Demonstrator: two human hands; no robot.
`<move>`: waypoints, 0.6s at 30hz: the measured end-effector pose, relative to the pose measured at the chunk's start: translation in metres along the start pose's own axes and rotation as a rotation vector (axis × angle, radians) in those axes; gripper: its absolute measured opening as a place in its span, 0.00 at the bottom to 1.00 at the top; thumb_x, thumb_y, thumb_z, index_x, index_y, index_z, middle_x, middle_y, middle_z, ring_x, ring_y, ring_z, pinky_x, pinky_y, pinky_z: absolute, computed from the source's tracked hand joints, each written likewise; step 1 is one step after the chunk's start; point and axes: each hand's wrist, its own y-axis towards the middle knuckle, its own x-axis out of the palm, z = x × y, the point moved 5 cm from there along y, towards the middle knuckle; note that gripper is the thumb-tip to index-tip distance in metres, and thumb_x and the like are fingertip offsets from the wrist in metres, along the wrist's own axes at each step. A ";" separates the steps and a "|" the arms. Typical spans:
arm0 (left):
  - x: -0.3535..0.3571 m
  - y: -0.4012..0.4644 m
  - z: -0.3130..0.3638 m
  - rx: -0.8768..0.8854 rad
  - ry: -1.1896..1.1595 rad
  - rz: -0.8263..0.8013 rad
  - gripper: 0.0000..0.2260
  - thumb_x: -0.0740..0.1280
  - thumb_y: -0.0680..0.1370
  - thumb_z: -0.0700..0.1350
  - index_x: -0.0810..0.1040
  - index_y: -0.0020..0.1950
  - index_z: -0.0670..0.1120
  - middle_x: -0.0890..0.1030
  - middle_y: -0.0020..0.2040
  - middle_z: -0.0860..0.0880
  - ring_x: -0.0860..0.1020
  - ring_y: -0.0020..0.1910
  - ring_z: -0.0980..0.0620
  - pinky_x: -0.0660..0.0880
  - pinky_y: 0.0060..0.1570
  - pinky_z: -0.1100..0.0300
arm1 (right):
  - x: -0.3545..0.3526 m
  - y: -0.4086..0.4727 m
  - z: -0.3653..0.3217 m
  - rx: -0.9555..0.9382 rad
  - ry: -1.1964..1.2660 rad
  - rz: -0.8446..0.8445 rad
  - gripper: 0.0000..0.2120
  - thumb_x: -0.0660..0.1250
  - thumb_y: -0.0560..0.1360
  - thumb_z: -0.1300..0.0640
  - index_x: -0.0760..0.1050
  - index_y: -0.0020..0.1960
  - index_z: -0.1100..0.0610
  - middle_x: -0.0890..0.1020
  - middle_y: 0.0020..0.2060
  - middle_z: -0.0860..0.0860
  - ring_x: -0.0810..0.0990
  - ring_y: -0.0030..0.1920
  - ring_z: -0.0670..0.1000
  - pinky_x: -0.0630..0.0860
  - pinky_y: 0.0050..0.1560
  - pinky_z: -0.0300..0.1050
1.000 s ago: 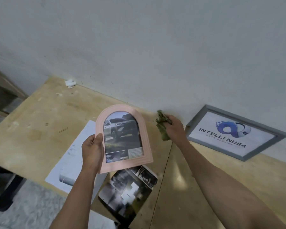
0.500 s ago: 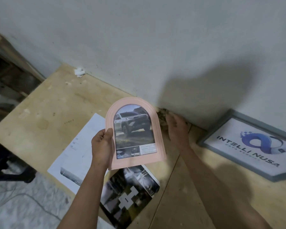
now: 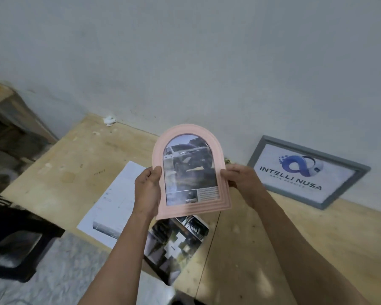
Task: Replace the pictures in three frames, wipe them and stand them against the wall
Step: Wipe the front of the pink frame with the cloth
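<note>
A pink arched frame (image 3: 191, 209) with a picture of a silver car is held upright above the wooden table (image 3: 295, 238). My left hand (image 3: 146, 191) grips its left edge, thumb on the front. My right hand (image 3: 242, 179) holds its right edge. A sliver of the green cloth (image 3: 227, 160) shows on the table by the wall, just behind the frame. A grey rectangular frame (image 3: 308, 171) with a blue logo picture leans against the wall (image 3: 207, 62) at the right.
A dark loose photo print (image 3: 176, 243) and a white printed sheet (image 3: 114, 203) lie on the table below the frame. A crumpled white scrap (image 3: 109, 120) sits at the wall's foot. A black stool (image 3: 15, 243) stands left of the table.
My right hand left the green cloth by the wall and came to grip the pink frame's right edge. The frame rose slightly and turned more upright toward me.
</note>
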 end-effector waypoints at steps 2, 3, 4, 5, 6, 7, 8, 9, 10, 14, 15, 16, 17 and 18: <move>0.000 -0.017 0.009 0.016 0.019 -0.072 0.07 0.65 0.82 0.42 0.80 0.48 0.43 0.85 0.40 0.46 0.83 0.40 0.46 0.79 0.43 0.53 | -0.005 -0.023 -0.005 -0.026 0.008 0.019 0.03 0.70 0.73 0.64 0.82 0.46 0.62 0.83 0.36 0.55 0.81 0.37 0.53 0.79 0.42 0.47; 0.000 -0.023 0.012 0.013 0.026 -0.106 0.05 0.65 0.82 0.43 0.80 0.52 0.44 0.86 0.40 0.47 0.84 0.38 0.48 0.79 0.38 0.56 | -0.007 -0.032 -0.005 -0.021 0.045 0.025 0.06 0.70 0.74 0.64 0.82 0.49 0.64 0.83 0.38 0.56 0.81 0.38 0.53 0.79 0.42 0.47; 0.001 -0.032 0.015 0.007 0.022 -0.146 0.05 0.65 0.82 0.43 0.79 0.55 0.45 0.87 0.41 0.47 0.85 0.38 0.48 0.79 0.34 0.57 | -0.008 -0.045 -0.006 -0.014 0.084 0.029 0.07 0.70 0.74 0.63 0.81 0.51 0.65 0.83 0.40 0.57 0.81 0.38 0.53 0.79 0.41 0.45; 0.003 -0.043 0.019 0.003 0.013 -0.183 0.05 0.66 0.81 0.43 0.78 0.57 0.46 0.87 0.42 0.47 0.85 0.37 0.48 0.79 0.33 0.58 | -0.011 -0.060 -0.008 -0.021 0.105 0.035 0.07 0.70 0.74 0.62 0.81 0.51 0.65 0.83 0.39 0.56 0.81 0.38 0.52 0.77 0.39 0.42; 0.004 -0.046 0.021 0.002 0.008 -0.199 0.06 0.66 0.81 0.42 0.78 0.57 0.46 0.87 0.42 0.47 0.85 0.37 0.49 0.79 0.32 0.59 | -0.012 -0.067 -0.009 -0.022 0.107 0.030 0.06 0.69 0.75 0.62 0.81 0.49 0.63 0.84 0.38 0.55 0.81 0.37 0.50 0.76 0.37 0.39; 0.005 -0.050 0.022 0.007 0.002 -0.211 0.06 0.66 0.81 0.41 0.79 0.57 0.45 0.86 0.41 0.47 0.84 0.35 0.49 0.78 0.31 0.60 | -0.014 -0.076 -0.010 -0.031 0.100 0.027 0.05 0.69 0.75 0.61 0.82 0.48 0.62 0.84 0.37 0.54 0.81 0.36 0.49 0.75 0.36 0.38; 0.007 -0.058 0.023 0.013 -0.001 -0.220 0.06 0.66 0.81 0.40 0.80 0.56 0.44 0.86 0.40 0.47 0.83 0.35 0.49 0.78 0.32 0.61 | -0.018 -0.090 -0.011 -0.041 0.102 0.021 0.04 0.69 0.75 0.61 0.82 0.47 0.61 0.84 0.37 0.53 0.81 0.35 0.48 0.75 0.35 0.37; 0.008 -0.063 0.023 0.016 -0.004 -0.222 0.06 0.66 0.80 0.40 0.81 0.55 0.43 0.85 0.39 0.46 0.82 0.35 0.49 0.78 0.34 0.60 | -0.022 -0.099 -0.012 -0.041 0.112 0.001 0.04 0.70 0.74 0.62 0.82 0.46 0.61 0.84 0.37 0.54 0.82 0.35 0.48 0.76 0.35 0.36; 0.011 -0.069 0.023 0.021 -0.002 -0.230 0.06 0.67 0.80 0.39 0.81 0.55 0.42 0.85 0.39 0.46 0.81 0.36 0.47 0.78 0.37 0.58 | -0.027 -0.111 -0.014 -0.039 0.128 -0.017 0.04 0.70 0.73 0.62 0.82 0.47 0.61 0.85 0.39 0.55 0.83 0.37 0.49 0.76 0.35 0.36; 0.033 -0.094 0.015 0.034 0.065 -0.311 0.05 0.68 0.79 0.40 0.82 0.54 0.43 0.84 0.40 0.44 0.79 0.38 0.45 0.77 0.41 0.55 | -0.056 -0.149 -0.027 -0.107 0.169 0.018 0.08 0.71 0.74 0.56 0.82 0.51 0.58 0.85 0.43 0.54 0.84 0.42 0.50 0.78 0.39 0.38; 0.043 -0.103 0.013 0.026 0.078 -0.354 0.06 0.68 0.79 0.40 0.82 0.54 0.44 0.83 0.40 0.42 0.78 0.38 0.44 0.76 0.42 0.52 | -0.065 -0.156 -0.031 -0.137 0.184 0.062 0.09 0.71 0.74 0.54 0.82 0.52 0.57 0.85 0.43 0.53 0.83 0.41 0.49 0.78 0.40 0.39; 0.053 -0.110 0.012 0.014 0.083 -0.399 0.06 0.69 0.79 0.40 0.82 0.55 0.44 0.82 0.41 0.40 0.78 0.38 0.43 0.76 0.42 0.50 | -0.074 -0.161 -0.034 -0.166 0.193 0.113 0.09 0.71 0.74 0.54 0.83 0.51 0.56 0.85 0.43 0.54 0.83 0.42 0.50 0.79 0.43 0.41; 0.065 -0.120 0.010 0.007 0.089 -0.457 0.07 0.69 0.78 0.39 0.82 0.55 0.44 0.83 0.40 0.40 0.78 0.36 0.43 0.77 0.40 0.51 | -0.086 -0.169 -0.037 -0.197 0.198 0.175 0.08 0.71 0.74 0.54 0.83 0.51 0.56 0.86 0.45 0.55 0.84 0.44 0.53 0.80 0.47 0.44; 0.076 -0.127 0.010 0.008 0.099 -0.508 0.07 0.69 0.78 0.39 0.82 0.55 0.44 0.83 0.38 0.41 0.79 0.34 0.45 0.79 0.36 0.54 | -0.097 -0.175 -0.038 -0.222 0.201 0.228 0.08 0.72 0.74 0.55 0.83 0.51 0.56 0.86 0.46 0.57 0.84 0.46 0.55 0.80 0.50 0.47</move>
